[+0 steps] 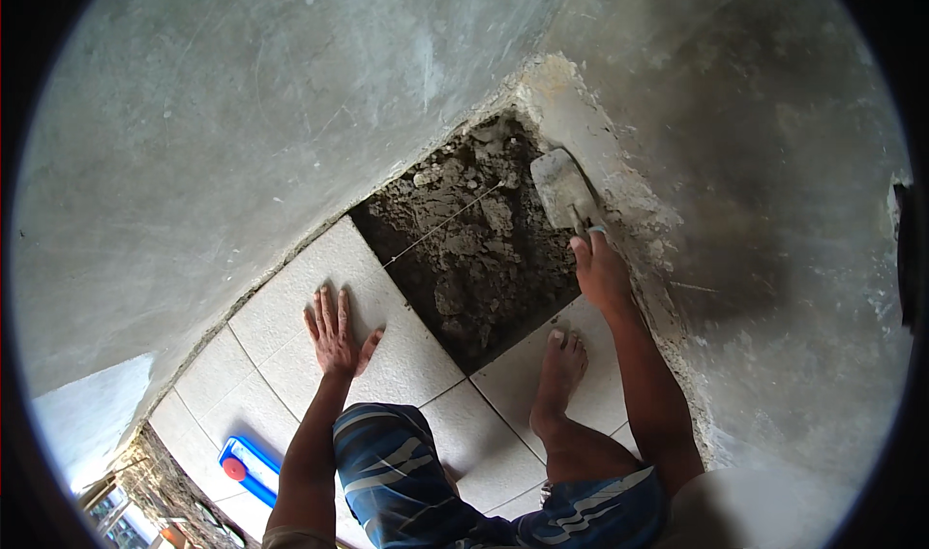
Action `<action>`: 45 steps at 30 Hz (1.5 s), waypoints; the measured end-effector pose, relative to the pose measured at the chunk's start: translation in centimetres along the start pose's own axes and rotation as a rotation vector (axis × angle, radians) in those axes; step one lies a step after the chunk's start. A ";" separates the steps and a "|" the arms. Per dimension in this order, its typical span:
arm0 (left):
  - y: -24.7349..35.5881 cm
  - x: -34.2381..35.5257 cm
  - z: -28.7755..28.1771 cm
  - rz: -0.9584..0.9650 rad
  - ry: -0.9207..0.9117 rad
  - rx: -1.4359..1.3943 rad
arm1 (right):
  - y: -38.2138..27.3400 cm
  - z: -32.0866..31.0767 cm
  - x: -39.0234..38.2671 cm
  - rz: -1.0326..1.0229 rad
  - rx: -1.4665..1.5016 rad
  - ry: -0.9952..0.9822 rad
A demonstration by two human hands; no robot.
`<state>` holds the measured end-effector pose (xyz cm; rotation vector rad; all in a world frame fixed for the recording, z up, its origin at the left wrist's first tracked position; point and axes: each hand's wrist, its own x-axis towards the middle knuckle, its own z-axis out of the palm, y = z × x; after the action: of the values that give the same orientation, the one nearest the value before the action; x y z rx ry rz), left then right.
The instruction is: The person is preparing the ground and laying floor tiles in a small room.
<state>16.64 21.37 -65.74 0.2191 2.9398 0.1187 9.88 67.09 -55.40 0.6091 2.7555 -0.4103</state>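
Observation:
My left hand (336,334) lies flat on a white textured floor tile (406,360), its fingers spread. In my right hand (602,270) is the handle of a trowel (559,183), its blade smeared with grey mortar. The blade is over the right edge of a patch of rough, dark wet mortar (464,249), close against the right wall. This patch fills the corner between the two walls and borders the laid tiles. A thin string (440,224) runs across it from the tile edge toward the corner.
Grey plastered walls (261,114) rise on the left and right, with a chipped, crumbly base along the right one. A blue tool with a red round knob (234,469) lies on the tiles at lower left. My bare foot (561,375) stands on a tile beside the mortar.

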 end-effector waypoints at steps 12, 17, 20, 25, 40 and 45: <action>0.0 0.3 0.6 0.022 0.029 -0.016 | -10.1 -4.1 13.6 -0.058 0.162 -0.487; 0.0 0.0 0.2 0.011 0.075 -0.048 | -7.5 -4.7 13.9 -0.048 0.263 -0.530; 0.1 0.0 0.5 0.020 0.073 -0.071 | -5.1 -2.6 12.5 -0.040 0.090 -0.535; 1.1 0.7 0.5 0.026 0.092 -0.115 | 2.9 2.3 8.1 -0.253 -0.012 -0.386; 0.7 0.5 0.3 0.004 0.061 -0.034 | -1.1 5.8 1.4 0.441 1.067 -0.365; 0.2 0.0 0.6 -0.002 0.072 0.001 | 5.3 8.5 0.9 -0.337 0.021 -0.097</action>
<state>16.75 21.59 -66.35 0.2166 3.0119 0.1268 13.31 69.17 -64.56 0.1214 2.7636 -0.5262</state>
